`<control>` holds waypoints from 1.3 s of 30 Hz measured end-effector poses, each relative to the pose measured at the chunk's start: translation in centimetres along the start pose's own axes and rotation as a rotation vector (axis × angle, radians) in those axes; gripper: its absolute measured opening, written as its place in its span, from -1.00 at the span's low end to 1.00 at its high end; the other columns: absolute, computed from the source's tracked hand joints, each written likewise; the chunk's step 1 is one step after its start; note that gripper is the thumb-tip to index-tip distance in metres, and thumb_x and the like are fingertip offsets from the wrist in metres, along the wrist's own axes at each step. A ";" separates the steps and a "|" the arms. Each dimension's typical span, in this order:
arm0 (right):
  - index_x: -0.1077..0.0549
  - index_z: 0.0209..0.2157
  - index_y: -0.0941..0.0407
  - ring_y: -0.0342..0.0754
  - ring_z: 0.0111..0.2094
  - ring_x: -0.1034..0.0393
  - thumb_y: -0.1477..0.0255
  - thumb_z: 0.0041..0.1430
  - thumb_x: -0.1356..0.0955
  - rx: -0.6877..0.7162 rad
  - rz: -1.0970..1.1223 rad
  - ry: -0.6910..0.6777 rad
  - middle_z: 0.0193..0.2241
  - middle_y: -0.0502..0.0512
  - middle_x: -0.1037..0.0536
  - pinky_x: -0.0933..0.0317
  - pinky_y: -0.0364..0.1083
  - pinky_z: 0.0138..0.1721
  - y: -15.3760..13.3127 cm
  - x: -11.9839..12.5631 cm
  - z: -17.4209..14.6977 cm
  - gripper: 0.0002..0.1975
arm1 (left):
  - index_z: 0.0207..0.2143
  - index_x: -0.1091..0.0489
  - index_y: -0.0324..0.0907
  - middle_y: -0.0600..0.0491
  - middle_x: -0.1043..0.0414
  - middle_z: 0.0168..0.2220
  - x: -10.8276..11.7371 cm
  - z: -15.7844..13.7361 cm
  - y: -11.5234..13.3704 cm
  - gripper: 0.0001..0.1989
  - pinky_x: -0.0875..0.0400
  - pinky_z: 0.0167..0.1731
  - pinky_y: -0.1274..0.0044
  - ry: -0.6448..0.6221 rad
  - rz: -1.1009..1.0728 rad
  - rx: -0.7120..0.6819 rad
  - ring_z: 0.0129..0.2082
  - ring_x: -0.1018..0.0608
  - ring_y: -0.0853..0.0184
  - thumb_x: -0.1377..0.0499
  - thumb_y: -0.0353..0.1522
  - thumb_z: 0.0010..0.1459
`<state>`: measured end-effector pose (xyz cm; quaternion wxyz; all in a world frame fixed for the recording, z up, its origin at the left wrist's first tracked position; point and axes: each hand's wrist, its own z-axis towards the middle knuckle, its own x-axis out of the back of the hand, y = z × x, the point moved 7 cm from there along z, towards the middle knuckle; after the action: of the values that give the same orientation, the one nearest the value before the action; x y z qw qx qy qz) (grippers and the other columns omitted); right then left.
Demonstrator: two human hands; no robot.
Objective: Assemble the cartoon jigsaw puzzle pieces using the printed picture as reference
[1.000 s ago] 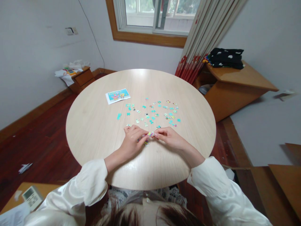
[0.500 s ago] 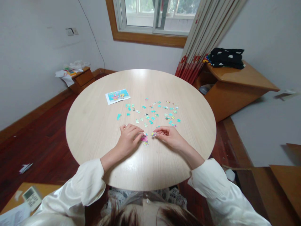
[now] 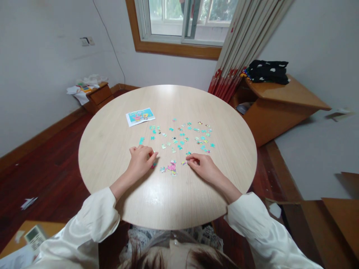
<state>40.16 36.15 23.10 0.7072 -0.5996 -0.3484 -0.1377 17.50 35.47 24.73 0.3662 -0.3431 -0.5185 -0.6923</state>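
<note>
Over the left front of the round table, my left hand has its fingers curled down on a small pink and teal puzzle piece, which the fingers partly cover. My right hand pinches the edge of a yellow and purple puzzle piece between thumb and forefinger, low over the tabletop. Between my hands lies a small joined pink section of the puzzle. A loose teal and white piece sits just to its left.
Several loose puzzle pieces are scattered beyond my hands on the round wooden table. A printed reference picture lies at the back left. A wooden cabinet with folded black cloth stands at the right.
My left hand has moved left from the joined pink section to the piece beside it, uncovering the section. My right hand stays almost in place, its piece slightly lower.
</note>
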 end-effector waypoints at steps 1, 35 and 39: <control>-0.55 -0.31 0.15 -0.08 -0.48 -0.35 0.41 0.11 -0.28 0.003 -0.008 0.020 -0.53 0.05 -0.50 -0.19 -0.10 -0.38 0.2 0.4 0.0 -0.78 | -0.57 -0.28 -0.18 0.07 -0.40 -0.48 0.0 0.0 0.0 -0.72 -0.04 -0.16 0.31 0.006 0.000 -0.004 -0.31 -0.41 0.21 -0.10 -0.34 0.22; -0.57 -0.36 0.23 -0.02 -0.31 -0.42 0.51 0.06 -0.40 0.047 -0.357 0.000 -0.32 0.28 -0.59 -0.20 -0.07 -0.21 1.1 1.4 17.4 -0.90 | -0.54 -0.13 -0.14 0.09 -0.37 -0.45 0.5 0.3 -2.9 -0.86 -0.07 -0.21 0.37 0.228 0.002 0.068 -0.33 -0.43 0.25 -0.07 -0.45 0.02; -0.56 -0.36 0.25 -0.03 -0.31 -0.42 0.60 0.07 -0.36 0.043 -0.394 -0.018 -0.33 0.29 -0.59 -0.19 -0.09 -0.23 0.9 0.7 17.8 -0.88 | -0.53 -0.11 -0.14 0.10 -0.36 -0.45 0.5 0.2 -3.0 -0.85 -0.08 -0.20 0.37 0.231 -0.017 0.063 -0.32 -0.43 0.26 -0.07 -0.46 0.01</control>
<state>35.37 53.29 23.57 0.6760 -0.5058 -0.4681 -0.2608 14.66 36.20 23.77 0.4281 -0.2448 -0.4971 -0.7139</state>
